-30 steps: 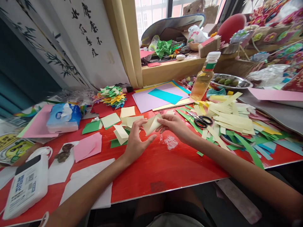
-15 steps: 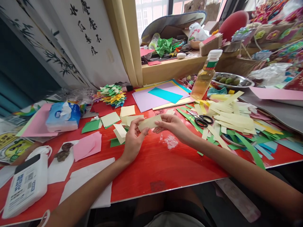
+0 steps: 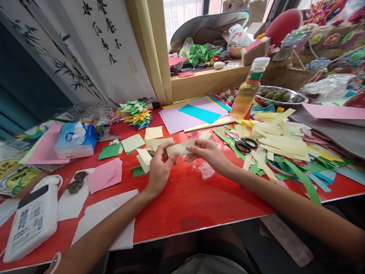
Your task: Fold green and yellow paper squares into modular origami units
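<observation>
A small pale yellow paper rectangle [image 3: 181,148] is held just above the red table [image 3: 211,205]. My left hand [image 3: 161,163] pinches its left end between thumb and fingers. At the other end, my right hand [image 3: 207,154] grips it the same way, fingers curled. Whether the paper is folded I cannot tell. Close to my left hand lie cream paper squares [image 3: 133,142], a bent cream piece [image 3: 144,159] and green paper [image 3: 139,172]. Black-handled scissors [image 3: 245,145] rest to the right of my right hand.
Cut paper strips [image 3: 285,144] are heaped at the right. Behind stand a bottle [image 3: 247,91], a metal bowl [image 3: 296,98] and lilac sheets [image 3: 173,120]. A tissue pack [image 3: 75,140], pink paper [image 3: 105,177], a folded-paper stack [image 3: 134,114] and a white device [image 3: 31,224] occupy the left.
Both hands keep their hold on the pale yellow paper, which sits at a slightly different tilt. The view has shifted very slightly; nothing else has visibly moved.
</observation>
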Action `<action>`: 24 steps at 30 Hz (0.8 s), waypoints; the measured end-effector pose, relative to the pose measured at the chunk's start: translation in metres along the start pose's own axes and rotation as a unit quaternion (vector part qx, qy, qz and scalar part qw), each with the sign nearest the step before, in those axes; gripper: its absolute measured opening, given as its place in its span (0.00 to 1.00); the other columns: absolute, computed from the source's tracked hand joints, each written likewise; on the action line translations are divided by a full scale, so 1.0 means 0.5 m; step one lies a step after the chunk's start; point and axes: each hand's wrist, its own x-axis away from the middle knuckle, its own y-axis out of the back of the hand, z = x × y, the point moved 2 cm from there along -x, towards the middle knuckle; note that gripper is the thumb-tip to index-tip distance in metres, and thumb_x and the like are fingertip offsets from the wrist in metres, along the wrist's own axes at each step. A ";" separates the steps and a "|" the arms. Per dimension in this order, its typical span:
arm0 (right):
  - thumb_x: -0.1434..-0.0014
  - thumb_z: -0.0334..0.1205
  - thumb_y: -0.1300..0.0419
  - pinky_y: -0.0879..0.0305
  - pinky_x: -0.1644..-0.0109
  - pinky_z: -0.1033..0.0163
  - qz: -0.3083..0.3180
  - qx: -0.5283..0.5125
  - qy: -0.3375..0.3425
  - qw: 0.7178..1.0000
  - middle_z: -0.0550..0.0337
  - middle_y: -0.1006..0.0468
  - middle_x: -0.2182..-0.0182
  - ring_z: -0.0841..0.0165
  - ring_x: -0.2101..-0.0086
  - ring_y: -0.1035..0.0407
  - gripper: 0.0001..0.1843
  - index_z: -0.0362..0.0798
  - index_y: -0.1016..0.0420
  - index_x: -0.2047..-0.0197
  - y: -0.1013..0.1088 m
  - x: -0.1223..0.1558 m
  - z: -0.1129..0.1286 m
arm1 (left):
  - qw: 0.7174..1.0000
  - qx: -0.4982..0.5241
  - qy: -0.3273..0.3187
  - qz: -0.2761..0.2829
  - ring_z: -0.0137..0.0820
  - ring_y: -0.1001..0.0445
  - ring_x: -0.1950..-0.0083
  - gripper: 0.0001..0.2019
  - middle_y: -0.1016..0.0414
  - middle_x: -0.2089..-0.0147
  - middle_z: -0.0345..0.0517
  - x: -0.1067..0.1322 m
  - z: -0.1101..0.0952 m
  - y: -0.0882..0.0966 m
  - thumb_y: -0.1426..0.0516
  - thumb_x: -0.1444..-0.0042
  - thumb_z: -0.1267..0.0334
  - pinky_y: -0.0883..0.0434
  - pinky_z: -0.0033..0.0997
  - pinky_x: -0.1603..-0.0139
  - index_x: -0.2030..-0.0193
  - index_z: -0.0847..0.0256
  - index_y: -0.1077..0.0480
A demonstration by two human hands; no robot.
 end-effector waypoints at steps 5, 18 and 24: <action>0.47 0.40 0.42 0.29 0.66 0.65 -0.003 -0.006 0.002 1.000 0.57 0.25 0.73 0.70 0.73 0.27 0.09 0.42 0.31 0.68 -0.001 0.000 -0.004 | 1.000 0.003 -0.006 -0.005 0.23 0.34 0.73 0.13 0.35 0.69 0.38 -0.001 0.003 0.000 0.46 0.47 0.61 0.35 0.24 0.68 0.54 0.58 0.39; 0.48 0.42 0.40 0.29 0.62 0.64 0.005 -0.018 -0.038 0.999 0.55 0.25 0.70 0.71 0.71 0.28 0.11 0.42 0.31 0.66 0.001 -0.003 -0.015 | 0.996 -0.066 -0.030 -0.044 0.25 0.33 0.73 0.11 0.35 0.74 0.37 0.003 0.006 0.003 0.46 0.47 0.59 0.34 0.25 0.69 0.58 0.59 0.38; 0.47 0.47 0.43 0.31 0.54 0.64 0.041 -0.099 -0.143 0.984 0.47 0.25 0.62 0.68 0.64 0.28 0.17 0.40 0.28 0.64 0.010 -0.006 -0.028 | 0.926 -0.271 -0.262 0.004 0.29 0.30 0.63 0.07 0.29 0.65 0.44 0.008 0.009 0.019 0.48 0.45 0.67 0.33 0.28 0.61 0.59 0.58 0.35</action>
